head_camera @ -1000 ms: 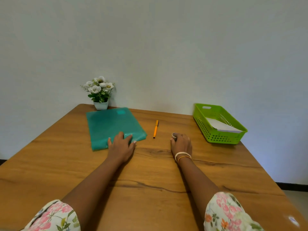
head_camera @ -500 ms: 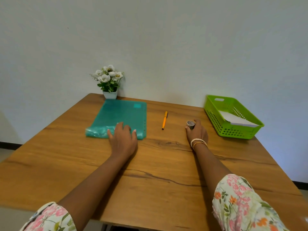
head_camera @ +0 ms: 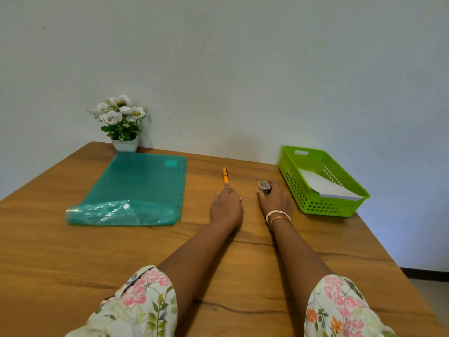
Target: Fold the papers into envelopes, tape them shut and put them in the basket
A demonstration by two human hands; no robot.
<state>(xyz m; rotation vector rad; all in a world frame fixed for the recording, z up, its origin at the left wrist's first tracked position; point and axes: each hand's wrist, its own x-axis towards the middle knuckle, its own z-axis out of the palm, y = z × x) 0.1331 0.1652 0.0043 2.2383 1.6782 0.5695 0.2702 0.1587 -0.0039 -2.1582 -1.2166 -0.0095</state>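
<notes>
Basket (head_camera: pixel 313 207) holds one white paper (head_camera: pixel 323 184); one tape roll (head_camera: pixel 264 187), one pen (head_camera: pixel 225 174).

A potted white-flowered plant (head_camera: pixel 122 122) is set at eleven o'clock on the wooden table (head_camera: pixel 73 263); an orange pen (head_camera: pixel 225 174) is laid at twelve.

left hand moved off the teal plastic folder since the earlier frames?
Yes. The left hand has left the teal plastic folder and shifted right, fingertips now at the orange pen.

Table (head_camera: pixel 73 263): folder (head_camera: pixel 138 186) lies left, flower pot (head_camera: pixel 125 143) behind it at the wall. Pen (head_camera: pixel 225 174) in the middle, tape roll (head_camera: pixel 264 187) to its right, basket (head_camera: pixel 315 203) far right with paper (head_camera: pixel 323 186) inside.
</notes>
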